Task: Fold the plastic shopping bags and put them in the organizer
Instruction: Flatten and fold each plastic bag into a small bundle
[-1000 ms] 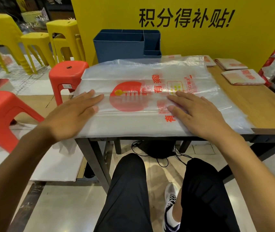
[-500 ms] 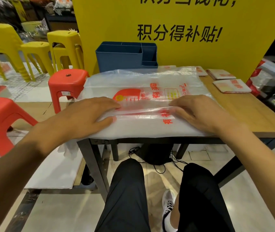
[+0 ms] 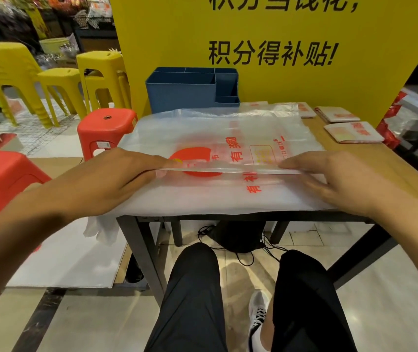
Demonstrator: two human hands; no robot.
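Bare forearms, no sleeves; black trousers (image 3: 192, 301); a white sneaker with black laces (image 3: 257, 316).

bag (image 3: 228, 138) lies on table (image 3: 393, 171), organizer (image 3: 182, 92) behind it, folded bags (image 3: 353, 132) right.

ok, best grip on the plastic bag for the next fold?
Probably the lifted near fold edge of the plastic bag, coming from the person's side. The left hand and right hand already pinch it at both ends; it is raised and taut, while the rest lies flat on the table.
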